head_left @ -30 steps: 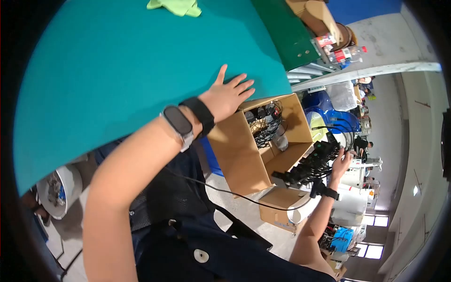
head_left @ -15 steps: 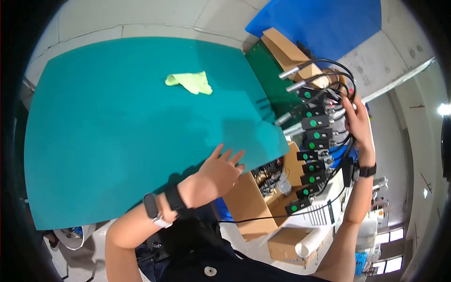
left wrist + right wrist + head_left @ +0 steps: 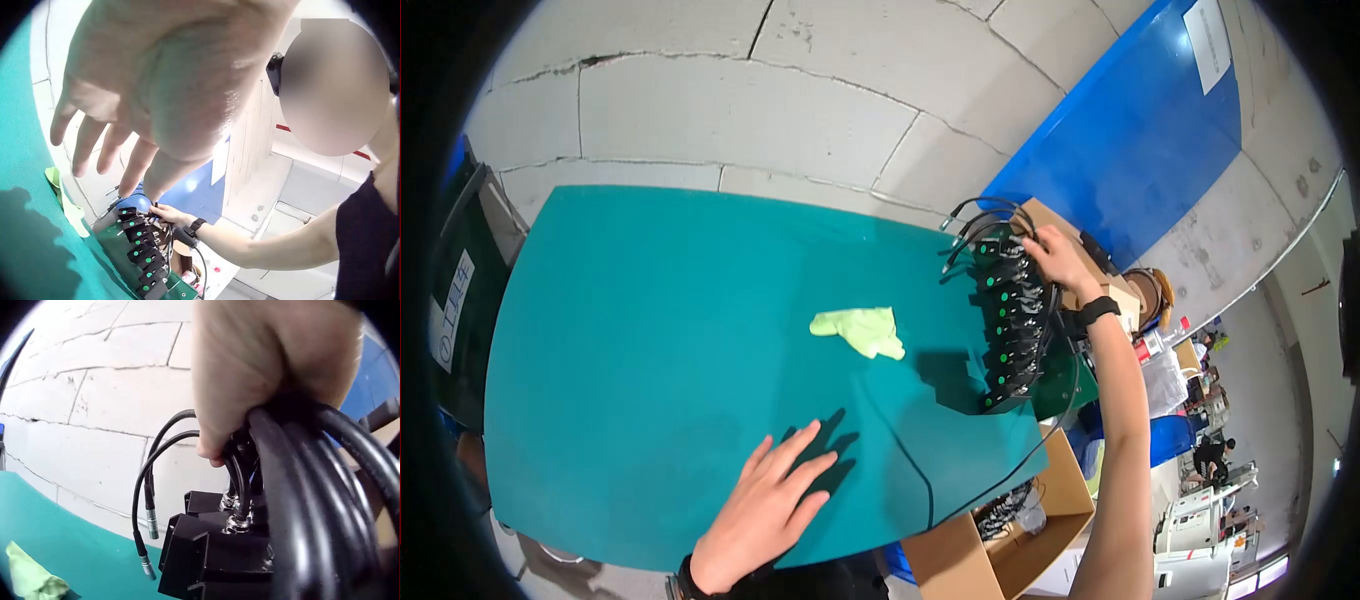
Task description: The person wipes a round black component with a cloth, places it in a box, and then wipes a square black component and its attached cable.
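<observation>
The right hand (image 3: 1065,262) grips the cable end of a row of black modules (image 3: 1012,325) with green dots, holding it over the right side of the teal table (image 3: 650,350). In the right wrist view, thick black cables (image 3: 300,506) run below the curled fingers, and two metal-tipped leads hang beside the modules (image 3: 212,556). The left hand (image 3: 755,515), fingers spread and holding nothing, is over the table's front edge; its palm (image 3: 169,81) fills the top of the left wrist view. A pale green cloth (image 3: 865,328) lies mid-table.
An open cardboard box (image 3: 960,560) with cables inside stands below the table's front right corner. A blue panel (image 3: 1140,130) leans on the block wall (image 3: 800,110) behind. One black cable (image 3: 1040,450) trails across the table's front right. A dark green bin (image 3: 470,290) stands at left.
The right hand has carried the modules up from beside the box, and across to the table's right side. The left hand has moved left, away from the box. The head view has shifted, showing more wall.
</observation>
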### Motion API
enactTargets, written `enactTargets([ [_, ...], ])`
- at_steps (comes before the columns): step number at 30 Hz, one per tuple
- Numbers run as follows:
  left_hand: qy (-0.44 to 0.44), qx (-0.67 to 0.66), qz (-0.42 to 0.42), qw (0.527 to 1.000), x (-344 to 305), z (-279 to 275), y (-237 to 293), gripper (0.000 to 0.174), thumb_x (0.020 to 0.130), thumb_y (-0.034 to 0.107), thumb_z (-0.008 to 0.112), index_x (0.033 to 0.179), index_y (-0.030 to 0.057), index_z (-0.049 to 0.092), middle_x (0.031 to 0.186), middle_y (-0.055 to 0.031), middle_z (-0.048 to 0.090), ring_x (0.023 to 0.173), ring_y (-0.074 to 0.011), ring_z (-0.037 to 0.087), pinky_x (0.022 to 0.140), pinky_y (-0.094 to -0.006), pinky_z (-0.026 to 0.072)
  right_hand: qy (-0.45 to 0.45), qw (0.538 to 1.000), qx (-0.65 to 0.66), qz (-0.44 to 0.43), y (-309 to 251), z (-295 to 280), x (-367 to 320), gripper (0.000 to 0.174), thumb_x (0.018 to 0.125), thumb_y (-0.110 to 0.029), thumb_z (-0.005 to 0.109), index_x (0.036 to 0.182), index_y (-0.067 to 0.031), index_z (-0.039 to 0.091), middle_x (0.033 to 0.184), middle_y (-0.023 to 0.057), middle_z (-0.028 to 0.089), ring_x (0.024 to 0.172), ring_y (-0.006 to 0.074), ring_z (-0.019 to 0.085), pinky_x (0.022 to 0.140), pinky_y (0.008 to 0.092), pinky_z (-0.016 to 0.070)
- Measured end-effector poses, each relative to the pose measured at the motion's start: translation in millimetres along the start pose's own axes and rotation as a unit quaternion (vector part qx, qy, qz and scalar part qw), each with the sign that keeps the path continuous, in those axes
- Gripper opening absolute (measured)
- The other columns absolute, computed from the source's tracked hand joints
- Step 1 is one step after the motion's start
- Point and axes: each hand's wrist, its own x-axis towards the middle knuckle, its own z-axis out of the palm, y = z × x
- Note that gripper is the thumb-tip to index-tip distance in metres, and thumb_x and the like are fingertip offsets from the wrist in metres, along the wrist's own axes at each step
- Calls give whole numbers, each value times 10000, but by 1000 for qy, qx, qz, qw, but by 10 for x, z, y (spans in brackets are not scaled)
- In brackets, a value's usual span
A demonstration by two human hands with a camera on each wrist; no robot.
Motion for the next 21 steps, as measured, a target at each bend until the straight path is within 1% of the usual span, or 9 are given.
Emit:
enactTargets([
  [3,-10,-8,-6,1000,70,-12,-21,372,900,194,603,1257,103,554,1462,-136,375,1294,-329,418,1113,-507,272,-43,997,0,58,161,295,211,377,893,-339,617,981,28,611,983,192,573,950,351,564,846,398,454],
  [7,-26,0,-18,999,192,-82,6,376,893,187,611,1254,100,556,1465,-134,371,1292,-323,422,1112,-506,274,-119,993,-7,7,441,703,343,378,900,-344,606,1027,11,624,1104,183,558,1065,351,539,917,399,440],
  [8,-27,0,-26,999,218,-96,-7,375,892,185,612,1252,98,558,1465,-135,372,1290,-324,423,1112,-506,274,-171,985,-15,-8,501,743,373,389,909,-337,592,1076,13,611,1156,185,529,1089,350,527,943,397,428],
  [12,-22,-4,-51,998,297,-125,-39,375,886,175,616,1248,95,562,1462,-136,376,1284,-335,428,1111,-508,279,-227,973,-25,35,619,800,403,411,920,-333,575,1162,-1,569,1209,173,502,1147,342,501,992,397,397],
  [15,-19,-12,-55,998,351,-95,-74,381,878,165,623,1247,93,563,1461,-134,380,1273,-346,438,1107,-507,289,-217,969,65,97,425,687,248,456,926,-342,567,1259,-35,512,1299,170,467,1242,328,449,1047,385,358],
  [16,-22,-15,-54,998,370,-90,-72,381,878,165,623,1247,93,563,1461,-134,380,1273,-346,438,1107,-507,289,-215,970,53,96,512,710,208,521,929,-352,561,1353,-77,438,1422,176,386,1336,309,368,1100,375,304],
  [17,-19,-17,-55,998,388,-94,-64,384,871,157,628,1244,91,565,1456,-133,387,1269,-349,442,1104,-506,296,-217,970,52,100,529,692,149,521,929,-352,561,1353,-77,438,1422,176,386,1336,309,368,1100,375,304],
  [19,-20,-20,-56,998,406,-91,-50,386,865,149,633,1241,89,568,1452,-132,395,1265,-352,447,1101,-504,302,-139,987,62,48,479,622,-2,556,928,-352,566,1388,-86,402,1489,184,310,1373,303,326,1121,378,276],
  [21,-13,-40,-51,998,415,-74,-71,388,858,143,640,1235,87,571,1441,-131,411,1258,-356,454,1098,-502,309,-103,991,64,60,420,536,-174,535,926,-323,573,1373,-75,417,1482,201,323,1367,318,334,1122,387,272],
])
